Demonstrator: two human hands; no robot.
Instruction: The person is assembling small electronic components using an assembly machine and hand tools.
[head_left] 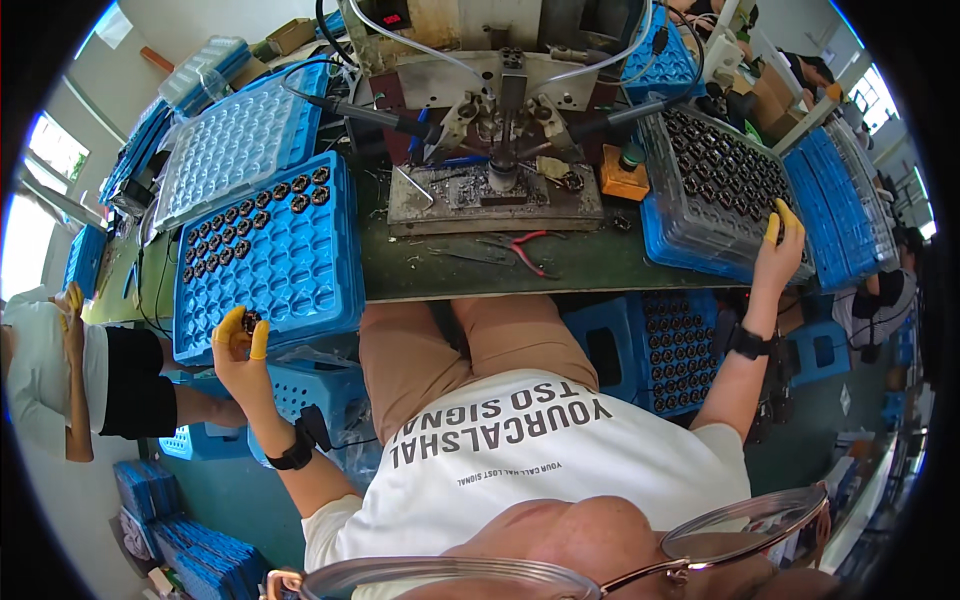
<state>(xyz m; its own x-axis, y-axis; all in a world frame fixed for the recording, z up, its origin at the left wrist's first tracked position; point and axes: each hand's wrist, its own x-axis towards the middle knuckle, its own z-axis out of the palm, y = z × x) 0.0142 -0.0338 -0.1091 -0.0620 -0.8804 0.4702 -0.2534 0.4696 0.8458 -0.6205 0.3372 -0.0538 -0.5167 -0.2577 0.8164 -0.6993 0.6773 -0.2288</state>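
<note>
My left hand (pixel 240 345), with yellow finger cots on its fingertips, pinches a small round motor stator (pixel 251 322), dark with coppery windings. It is over the near-left corner of a blue tray (pixel 310 265), whose far and left pockets hold rows of similar stators (pixel 243 227). On the right, my right hand (pixel 784 245), also with yellow finger cots, reaches to the near-right corner of a clear tray (pixel 690 232) full of stators (pixel 720 150). Its thumb and finger close around a dark stator there, partly hidden by the fingers.
A metal bench fixture (pixel 500 195) stands at the middle back, with red-handled pliers (pixel 528 252) and tweezers (pixel 465 257) before it. An orange block (pixel 624 175) sits beside it. Stacked blue trays (pixel 840 200) rise at far right. Another person (pixel 75 370) is at left.
</note>
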